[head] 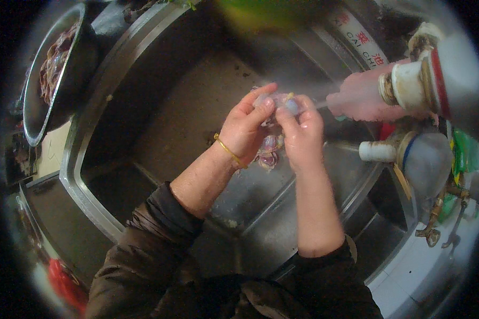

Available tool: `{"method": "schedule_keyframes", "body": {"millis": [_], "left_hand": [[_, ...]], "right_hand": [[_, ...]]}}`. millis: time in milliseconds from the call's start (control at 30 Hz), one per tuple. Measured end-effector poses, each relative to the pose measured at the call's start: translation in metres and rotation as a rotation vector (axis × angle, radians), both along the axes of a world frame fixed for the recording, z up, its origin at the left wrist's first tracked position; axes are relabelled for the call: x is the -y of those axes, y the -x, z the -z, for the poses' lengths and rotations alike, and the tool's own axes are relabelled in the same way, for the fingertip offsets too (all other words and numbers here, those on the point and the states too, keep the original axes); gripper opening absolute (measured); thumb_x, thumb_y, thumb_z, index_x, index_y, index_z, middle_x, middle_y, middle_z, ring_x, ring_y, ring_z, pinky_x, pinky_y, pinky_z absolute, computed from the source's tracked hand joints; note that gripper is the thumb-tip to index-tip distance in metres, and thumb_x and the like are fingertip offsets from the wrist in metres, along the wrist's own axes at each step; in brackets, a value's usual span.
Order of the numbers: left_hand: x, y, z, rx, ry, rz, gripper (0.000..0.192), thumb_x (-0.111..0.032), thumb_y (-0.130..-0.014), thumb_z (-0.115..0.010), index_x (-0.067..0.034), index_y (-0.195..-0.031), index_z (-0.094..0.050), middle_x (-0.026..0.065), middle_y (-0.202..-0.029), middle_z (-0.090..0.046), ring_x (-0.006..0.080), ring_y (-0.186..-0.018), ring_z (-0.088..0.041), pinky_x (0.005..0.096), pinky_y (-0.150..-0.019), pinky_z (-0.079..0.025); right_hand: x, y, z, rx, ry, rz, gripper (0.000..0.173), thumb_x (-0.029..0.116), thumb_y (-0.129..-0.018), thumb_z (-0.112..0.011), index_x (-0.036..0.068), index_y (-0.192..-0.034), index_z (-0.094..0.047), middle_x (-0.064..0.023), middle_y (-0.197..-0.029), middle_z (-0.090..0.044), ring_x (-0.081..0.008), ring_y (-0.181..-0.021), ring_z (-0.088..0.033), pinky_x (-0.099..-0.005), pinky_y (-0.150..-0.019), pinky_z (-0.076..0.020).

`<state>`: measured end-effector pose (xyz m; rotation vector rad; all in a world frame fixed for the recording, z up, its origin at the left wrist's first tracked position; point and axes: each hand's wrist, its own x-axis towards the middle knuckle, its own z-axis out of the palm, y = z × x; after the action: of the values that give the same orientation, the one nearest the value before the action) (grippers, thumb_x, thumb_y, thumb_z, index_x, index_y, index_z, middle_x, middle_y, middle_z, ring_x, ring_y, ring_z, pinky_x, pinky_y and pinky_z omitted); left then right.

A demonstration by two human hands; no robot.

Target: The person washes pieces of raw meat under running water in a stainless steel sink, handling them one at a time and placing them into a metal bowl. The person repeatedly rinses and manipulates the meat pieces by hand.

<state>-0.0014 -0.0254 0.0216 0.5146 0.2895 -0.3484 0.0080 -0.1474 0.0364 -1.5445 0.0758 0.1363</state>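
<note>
My left hand (247, 121) and my right hand (303, 135) are raised over a stainless steel sink (263, 215). Between them, both thumbs and fingers grip a piece of raw offal (281, 99), pale pink with bluish and yellow patches, that looks like a poultry gizzard. My fingers cover part of it. Below my hands, more raw offal pieces (268, 159) show in the gap between the wrists. A thin stream of water (323, 104) runs from the right toward my right fingers. A gold-coloured bangle (225, 146) circles my left wrist.
A metal bowl (36, 137) of raw offal (58, 63) stands beyond the sink's left rim (97, 79). White tap spouts (411, 83) (377, 151) reach in from the right, beside a pink cloth (355, 95). Brass valves (433, 223) sit lower right; a red plastic bag (66, 283) lower left.
</note>
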Motion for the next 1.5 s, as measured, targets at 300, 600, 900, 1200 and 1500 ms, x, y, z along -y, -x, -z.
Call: {"method": "schedule_keyframes", "body": {"millis": [300, 600, 900, 1200, 1500], "left_hand": [[-0.006, -0.003, -0.005, 0.202, -0.588, 0.196, 0.032, -0.029, -0.089, -0.06, -0.004, -0.107, -0.058, 0.0041, -0.092, -0.062, 0.0107, -0.072, -0.055, 0.0246, -0.059, -0.045], [0.007, -0.006, 0.004, -0.174, -0.205, -0.043, 0.031, -0.033, -0.091, -0.057, -0.002, -0.093, -0.058, 0.008, -0.081, -0.06, 0.0176, -0.067, -0.056, 0.0312, -0.058, -0.047], [-0.025, -0.011, 0.015, 0.043, -0.124, -0.181, 0.026, -0.029, -0.092, -0.051, -0.007, -0.101, -0.061, 0.0056, -0.108, -0.062, 0.0191, -0.095, -0.055, 0.035, -0.087, -0.042], [-0.042, 0.004, -0.024, 0.949, -1.695, 0.126, 0.022, -0.022, -0.076, -0.058, -0.008, -0.09, -0.068, 0.0112, -0.112, -0.061, 0.0282, -0.113, -0.05, 0.0427, -0.096, -0.038], [-0.058, 0.061, -0.089, 1.499, -2.367, 0.546, 0.027, -0.028, -0.075, -0.057, -0.01, -0.09, -0.07, 0.006, -0.116, -0.059, 0.0327, -0.133, -0.029, 0.0504, -0.107, -0.026]], "right_hand": [[-0.006, -0.003, 0.0, 0.0, -0.029, 0.216, 0.016, 0.012, -0.092, -0.052, -0.001, -0.101, -0.055, -0.0077, -0.095, -0.061, -0.0135, -0.085, -0.057, -0.0273, -0.075, -0.0471], [-0.008, -0.001, -0.002, -0.246, -0.374, 0.107, 0.02, 0.022, -0.092, -0.056, 0.005, -0.102, -0.056, -0.0052, -0.09, -0.061, -0.015, -0.076, -0.058, -0.0282, -0.065, -0.0488], [-0.002, -0.007, -0.004, -0.297, -0.287, 0.558, 0.024, 0.015, -0.092, -0.052, 0.006, -0.114, -0.054, -0.0079, -0.102, -0.06, -0.0123, -0.086, -0.056, -0.0261, -0.061, -0.0443], [-0.011, 0.003, 0.014, 0.411, 0.219, -0.054, 0.034, 0.016, -0.09, -0.053, 0.001, -0.121, -0.05, -0.0084, -0.106, -0.058, -0.0168, -0.1, -0.054, -0.0299, -0.09, -0.0423], [-0.041, 0.049, -0.029, 0.083, -0.011, -0.022, 0.024, 0.02, -0.091, -0.058, 0.001, -0.105, -0.058, -0.0008, -0.081, -0.057, -0.0099, -0.076, -0.051, -0.027, -0.071, -0.0442]]}}
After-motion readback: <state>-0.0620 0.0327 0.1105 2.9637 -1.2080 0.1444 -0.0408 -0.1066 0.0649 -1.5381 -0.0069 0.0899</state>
